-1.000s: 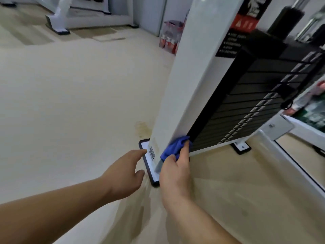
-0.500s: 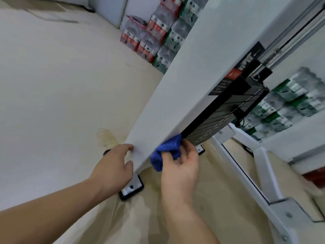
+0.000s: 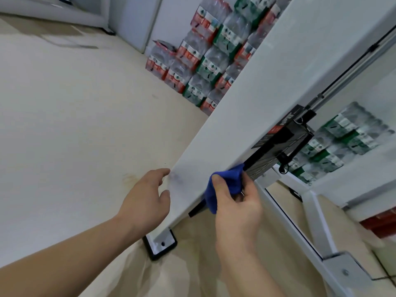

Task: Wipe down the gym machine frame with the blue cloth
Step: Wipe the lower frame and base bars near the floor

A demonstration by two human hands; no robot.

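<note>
A wide white upright of the gym machine frame slants from lower middle to upper right. My right hand is shut on the blue cloth and presses it against the upright's right edge, beside the black weight stack. My left hand is on the upright's left edge, fingers apart, fingertips touching the white face. Part of the cloth is hidden under my fingers.
The frame's foot plate is bolted to the beige floor. White base rails run off to the lower right. Stacked packs of bottled water stand against the back wall, more behind the machine.
My view has tilted upward along the frame. Both hands have slid up the upright from near its foot, the right one carrying the cloth along the edge; the left hand now touches the frame.
</note>
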